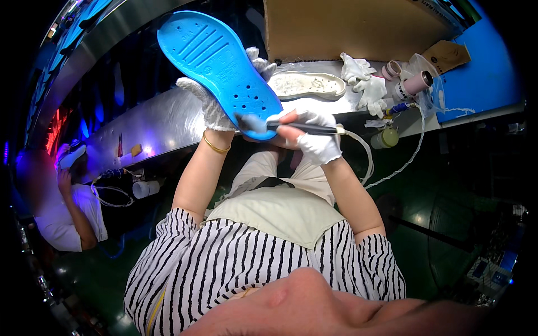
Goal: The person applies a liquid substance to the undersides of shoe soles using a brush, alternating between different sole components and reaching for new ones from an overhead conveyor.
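My left hand (207,106), in a greyish-white glove, grips a large blue shoe sole (216,61) from beneath, its fingers showing at both edges. The face turned up has slots at one end and small round holes nearer me. My right hand (314,134), in a white glove with bare fingertips, closes around a black-handled brush (305,129). A white hose (364,147) runs from the handle's end. The bristles, blurred, touch the sole's near end. Just beyond my right hand, a white shoe sole (307,85) lies on the metal bench (140,120).
White gloves (358,68), a pink tumbler (417,82) and a plastic bag lie at the bench's right. A green-lidded jar (385,138) hangs at its near edge. A cardboard panel (353,31) stands behind. At the left, another person (67,207) works over the bench beside a white cup (145,189).
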A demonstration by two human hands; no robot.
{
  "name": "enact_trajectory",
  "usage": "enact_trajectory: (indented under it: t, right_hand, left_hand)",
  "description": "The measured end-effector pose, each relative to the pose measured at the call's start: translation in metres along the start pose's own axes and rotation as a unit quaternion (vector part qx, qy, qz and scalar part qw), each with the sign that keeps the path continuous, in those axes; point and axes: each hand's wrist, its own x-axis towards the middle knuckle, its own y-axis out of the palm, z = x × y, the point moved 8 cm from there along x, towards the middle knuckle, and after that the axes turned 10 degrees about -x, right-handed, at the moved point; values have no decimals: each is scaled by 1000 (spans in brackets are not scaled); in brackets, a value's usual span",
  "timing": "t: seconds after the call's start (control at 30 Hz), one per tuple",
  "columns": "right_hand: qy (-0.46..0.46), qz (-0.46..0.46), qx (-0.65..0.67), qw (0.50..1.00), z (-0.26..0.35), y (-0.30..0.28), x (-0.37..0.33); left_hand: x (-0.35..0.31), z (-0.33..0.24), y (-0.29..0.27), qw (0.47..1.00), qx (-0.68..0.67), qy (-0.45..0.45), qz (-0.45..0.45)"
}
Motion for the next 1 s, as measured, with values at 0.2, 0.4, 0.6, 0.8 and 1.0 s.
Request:
enact_trajectory:
  t: [0.2, 0.4, 0.6, 0.8, 1.0]
  right_hand:
    - [-102, 19, -68, 992, 10, 4, -2]
    - [-80, 5, -94, 992, 9, -11, 7]
    - [-9, 155, -109, 982, -12, -6, 16]
    - [-114, 81, -221, 965, 10, -11, 19]
    - [-26, 142, -202, 969, -15, -5, 22]
  left_hand:
    - [10, -1, 11, 998, -11, -47, 49]
    - [17, -2, 10, 982, 117, -101, 113]
    - [20, -4, 3, 927, 343, -149, 20]
    - [27, 9, -4, 875, 424, -234, -25]
    - [32, 3, -39, 809, 506, -265, -141]
